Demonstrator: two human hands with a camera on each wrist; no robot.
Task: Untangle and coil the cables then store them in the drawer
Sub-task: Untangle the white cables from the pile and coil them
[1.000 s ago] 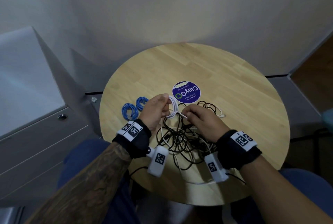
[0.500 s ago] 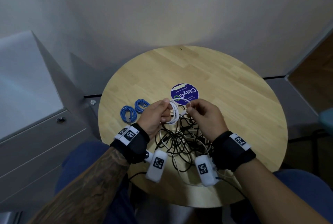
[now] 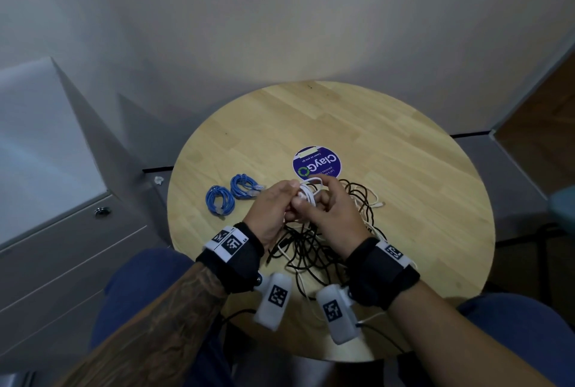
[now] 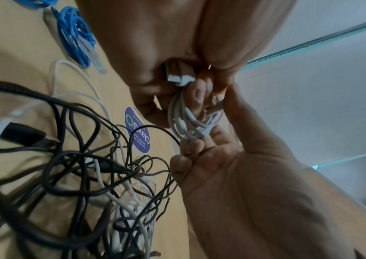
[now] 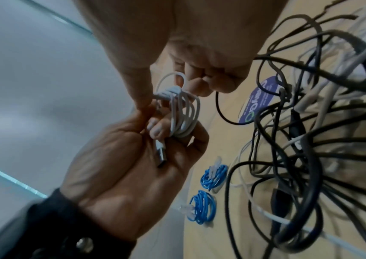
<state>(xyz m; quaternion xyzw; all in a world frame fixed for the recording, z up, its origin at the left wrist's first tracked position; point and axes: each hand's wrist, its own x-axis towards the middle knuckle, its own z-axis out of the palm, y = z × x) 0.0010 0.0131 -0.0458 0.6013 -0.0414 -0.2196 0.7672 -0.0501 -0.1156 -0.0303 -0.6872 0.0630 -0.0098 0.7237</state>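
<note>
Both hands — the left hand [image 3: 273, 211] and right hand [image 3: 334, 215] — grip the coiled white cable [image 5: 183, 112] above the black-and-white tangle [image 3: 314, 249] on the surface [image 3: 404, 169]; 2 blue coils [image 3: 231, 195] lie left.

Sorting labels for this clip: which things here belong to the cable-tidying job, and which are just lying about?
Job:
white cable coil, held by left hand and right hand
tangled black and white cables
two blue cable coils
drawer

Lying about:
purple round sticker
round wooden table
</note>
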